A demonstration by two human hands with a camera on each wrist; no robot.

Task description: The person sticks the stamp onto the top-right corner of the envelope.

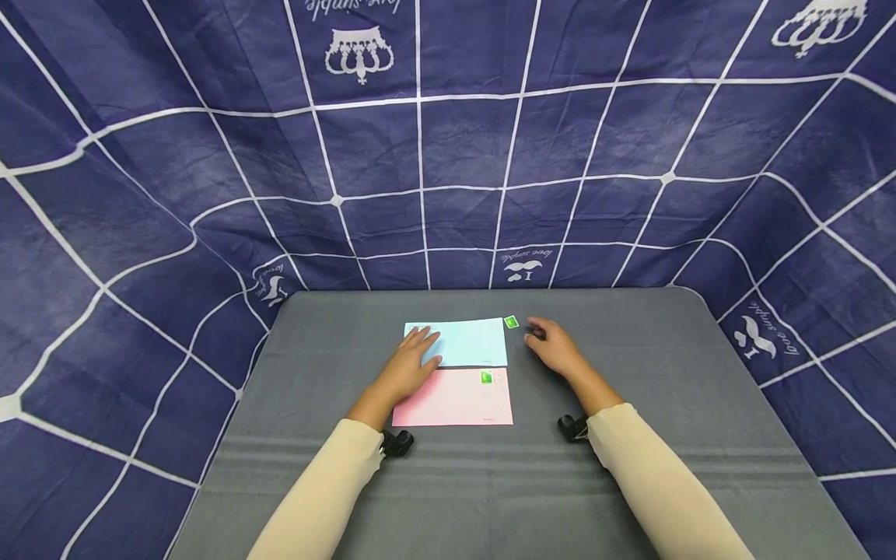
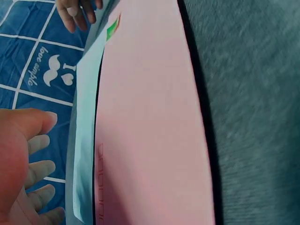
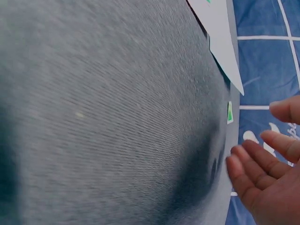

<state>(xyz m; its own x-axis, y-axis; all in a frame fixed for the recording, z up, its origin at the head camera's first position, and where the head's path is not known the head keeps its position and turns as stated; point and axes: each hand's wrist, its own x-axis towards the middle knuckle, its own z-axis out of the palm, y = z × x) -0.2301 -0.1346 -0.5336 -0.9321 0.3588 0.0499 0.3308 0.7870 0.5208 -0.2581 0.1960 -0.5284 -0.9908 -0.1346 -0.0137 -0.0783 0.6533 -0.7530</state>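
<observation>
A light blue envelope (image 1: 472,342) lies flat on the grey table, directly beyond a pink envelope (image 1: 448,403). On the pink one's upper right corner is a green stamp (image 1: 486,377). Another green stamp (image 1: 511,321) lies loose on the table just off the blue envelope's top right corner. My left hand (image 1: 408,369) is over the left part of the blue envelope, fingers spread; whether it touches the paper I cannot tell. To the right of the loose stamp is my right hand (image 1: 554,348), its fingers loosely bent with nothing between them, as the right wrist view also shows.
The grey table (image 1: 315,459) has rounded far corners and shallow creases across its cloth. Dark blue curtains (image 1: 462,210) with white grid lines hang behind it and on both sides. Each wrist carries a small black camera mount (image 1: 397,443).
</observation>
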